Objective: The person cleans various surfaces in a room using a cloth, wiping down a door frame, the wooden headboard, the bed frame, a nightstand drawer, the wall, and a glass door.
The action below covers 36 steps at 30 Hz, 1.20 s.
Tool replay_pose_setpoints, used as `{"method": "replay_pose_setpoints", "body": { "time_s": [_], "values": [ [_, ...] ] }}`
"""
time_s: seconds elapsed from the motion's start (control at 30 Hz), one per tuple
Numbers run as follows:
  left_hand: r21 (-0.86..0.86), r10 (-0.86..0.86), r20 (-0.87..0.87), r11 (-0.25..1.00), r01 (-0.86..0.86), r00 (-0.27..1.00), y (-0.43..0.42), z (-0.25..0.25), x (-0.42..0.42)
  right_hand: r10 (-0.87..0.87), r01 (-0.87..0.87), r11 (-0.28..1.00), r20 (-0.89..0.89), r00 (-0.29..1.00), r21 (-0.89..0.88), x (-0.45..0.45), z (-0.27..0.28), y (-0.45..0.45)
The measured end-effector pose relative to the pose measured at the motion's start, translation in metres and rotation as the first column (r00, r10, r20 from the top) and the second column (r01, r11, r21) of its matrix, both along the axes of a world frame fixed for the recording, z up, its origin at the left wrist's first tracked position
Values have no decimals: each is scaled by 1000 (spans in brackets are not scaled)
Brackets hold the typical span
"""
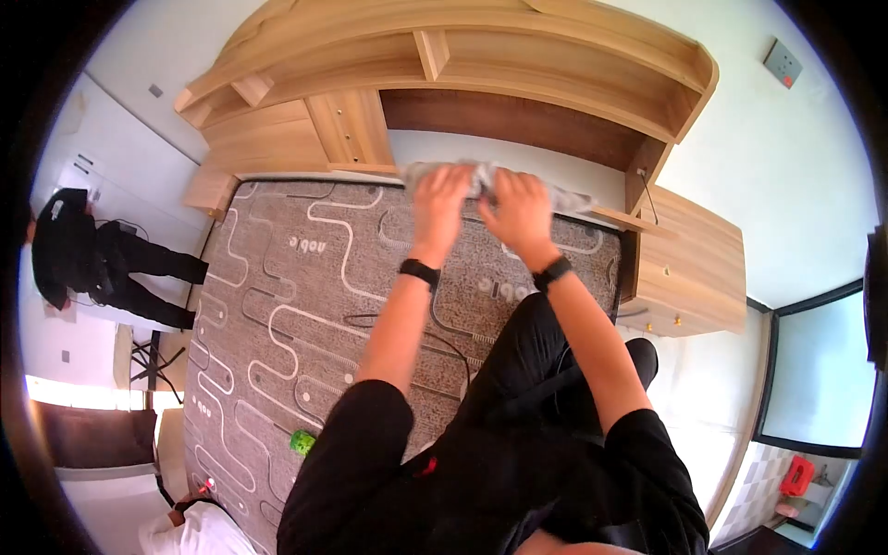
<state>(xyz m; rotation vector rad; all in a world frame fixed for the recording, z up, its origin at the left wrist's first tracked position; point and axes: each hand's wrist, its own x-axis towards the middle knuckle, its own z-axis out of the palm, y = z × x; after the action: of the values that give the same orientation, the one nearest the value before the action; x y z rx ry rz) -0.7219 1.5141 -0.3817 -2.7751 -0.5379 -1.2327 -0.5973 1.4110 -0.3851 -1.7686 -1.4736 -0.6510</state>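
Both of my hands are raised in front of me, near the wooden headboard unit, with a grey and white patterned cloth (572,200) between and beyond them. My left hand (442,199) has its fingers closed on the left part of the cloth. Close beside it, my right hand (520,205) grips the cloth further right, thumb pointing inward. The cloth is bunched and blurred, and its right end sticks out past my right hand. Black bands circle both wrists.
Below my arms lies a patterned grey mattress (305,305) with a green object (302,442) on it. Wooden shelves (555,74) curve above; a wooden cabinet (689,264) stands right. One person in black (79,245) stands left; another in white (208,529) is at lower left.
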Motion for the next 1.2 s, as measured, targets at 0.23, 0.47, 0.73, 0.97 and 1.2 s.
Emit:
{"method": "replay_pose_setpoints", "body": {
  "time_s": [0.23,0.47,0.73,0.97,1.2],
  "values": [
    [-6,126,-107,992,-127,986,10,6,-15,-47,87,986,260,964,-144,11,-6,11],
    [-54,34,-215,997,-46,976,39,22,-19,319,-389,909,-351,880,-150,57,21,-32],
    [143,-148,-148,975,169,978,6,89,38,-153,152,924,26,988,-350,134,76,-91],
    [223,-299,-20,929,296,954,-36,112,94,-124,137,990,250,960,-35,157,110,-151],
    [27,-306,-192,948,317,932,-54,10,68,-117,260,877,344,932,-405,116,5,-189]
  ]
}}
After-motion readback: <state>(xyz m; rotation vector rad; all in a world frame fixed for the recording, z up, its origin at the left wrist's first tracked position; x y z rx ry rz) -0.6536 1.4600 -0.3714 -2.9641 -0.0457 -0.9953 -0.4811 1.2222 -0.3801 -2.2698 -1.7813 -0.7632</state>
